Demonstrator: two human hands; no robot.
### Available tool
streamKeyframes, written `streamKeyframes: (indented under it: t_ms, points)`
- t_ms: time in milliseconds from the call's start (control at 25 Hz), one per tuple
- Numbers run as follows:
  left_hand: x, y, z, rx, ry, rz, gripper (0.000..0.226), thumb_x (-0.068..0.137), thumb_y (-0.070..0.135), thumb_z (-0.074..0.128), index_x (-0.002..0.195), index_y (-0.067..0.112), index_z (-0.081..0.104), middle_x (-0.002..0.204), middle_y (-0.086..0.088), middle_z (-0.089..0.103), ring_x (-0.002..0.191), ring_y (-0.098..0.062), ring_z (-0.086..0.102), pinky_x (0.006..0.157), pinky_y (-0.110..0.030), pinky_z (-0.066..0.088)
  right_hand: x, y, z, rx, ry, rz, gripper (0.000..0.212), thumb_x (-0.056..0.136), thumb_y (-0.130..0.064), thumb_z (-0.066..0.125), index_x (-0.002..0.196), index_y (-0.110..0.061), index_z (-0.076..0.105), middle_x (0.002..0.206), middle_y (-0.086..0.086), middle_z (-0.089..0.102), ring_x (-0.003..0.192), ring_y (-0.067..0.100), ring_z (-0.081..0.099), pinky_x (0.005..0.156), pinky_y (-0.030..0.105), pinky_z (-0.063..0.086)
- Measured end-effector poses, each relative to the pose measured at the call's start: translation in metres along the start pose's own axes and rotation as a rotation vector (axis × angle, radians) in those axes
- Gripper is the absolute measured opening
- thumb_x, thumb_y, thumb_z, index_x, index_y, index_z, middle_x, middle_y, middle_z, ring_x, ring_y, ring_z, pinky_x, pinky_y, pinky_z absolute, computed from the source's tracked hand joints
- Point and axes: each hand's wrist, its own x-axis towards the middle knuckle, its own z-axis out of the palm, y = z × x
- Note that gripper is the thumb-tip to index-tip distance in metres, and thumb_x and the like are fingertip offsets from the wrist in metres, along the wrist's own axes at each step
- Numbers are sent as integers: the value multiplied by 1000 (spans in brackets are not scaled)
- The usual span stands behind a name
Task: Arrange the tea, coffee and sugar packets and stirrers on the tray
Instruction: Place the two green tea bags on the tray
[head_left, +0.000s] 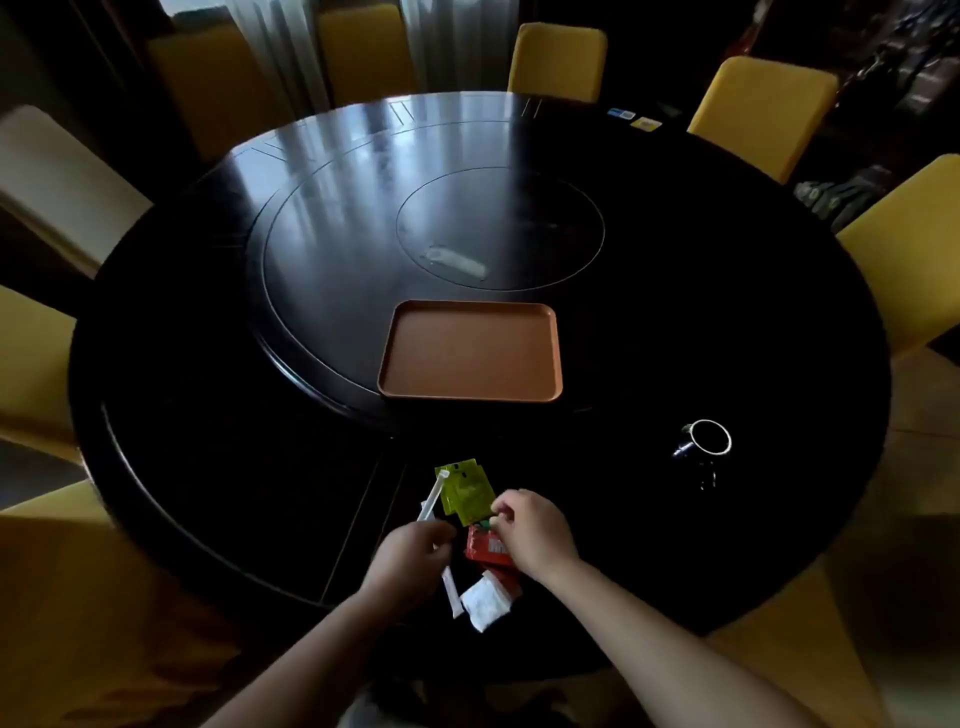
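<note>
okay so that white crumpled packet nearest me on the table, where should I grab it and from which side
Pinch the white packet by its near corner, coming from your side. Its far edge sits against the red packets under the right hand, while the near corner lies free on the dark table.

I have 1 view to work from, a wide-angle camera worn on the person's head, angled forward and steeply down over a round dark table (208, 415). The near rim sits close beneath the lens, where both forearms enter from the bottom edge and the left hand (410, 556) and right hand (535, 530) meet over the packets. The brown tray (470, 353) lies mid-frame, farther out. Yellow chairs (763, 111) ring the far side, bent by the lens. No 2nd view overlaps this one.
</note>
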Motion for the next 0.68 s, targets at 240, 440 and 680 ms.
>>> streamKeyframes:
  t_ms: [240,440,680]
  points:
    - [37,-18,3,234,-178,247,38,86,13,49,119,26,64,123,11,63,112,-21,54,89,-33,51,33,-19,24,-290,-75,-55,38,90,-34,61,124,-17,59,124,2,55,114,26,50,90,38,49]
    - [52,-29,1,117,-10,139,32,87,11,51,105,27,71,106,10,72,97,-17,62,74,-25,52,42,-22,32,-449,-71,-10,60,78,-61,64,108,-9,61,115,6,53,108,27,49,85,39,50]
    - [80,10,2,-259,80,-304,12,80,17,63,68,17,66,61,2,68,59,-18,66,53,-31,49,49,-19,26,-200,-19,33,22,83,-28,53,85,-7,59,95,13,59,92,32,56,72,36,40]
